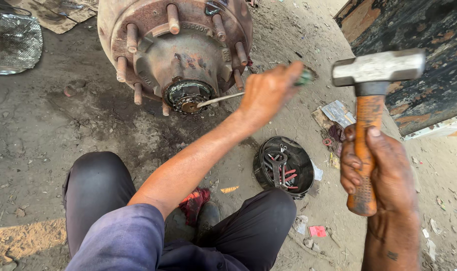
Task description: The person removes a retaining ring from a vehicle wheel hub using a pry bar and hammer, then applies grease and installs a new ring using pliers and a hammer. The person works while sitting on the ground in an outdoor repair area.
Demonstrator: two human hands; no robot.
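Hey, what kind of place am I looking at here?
Probably an open-air roadside truck repair spot. A rusty wheel hub with studs sits over bare dirt ground, a round black tray of tools lies nearby, and the right hand holds a hammer.

The rusty round wheel hub with studs (175,47) runs off the top edge, so its upper part is gone. The green-handled screwdriver (223,98) mostly vanishes inside the left hand (267,93); its tip is buried in the greasy centre, can't tell what it touches. The tools in the black round metal pan (283,164) are too small to make out, and the crinkled silver sheet (12,40) gets cut off at the left
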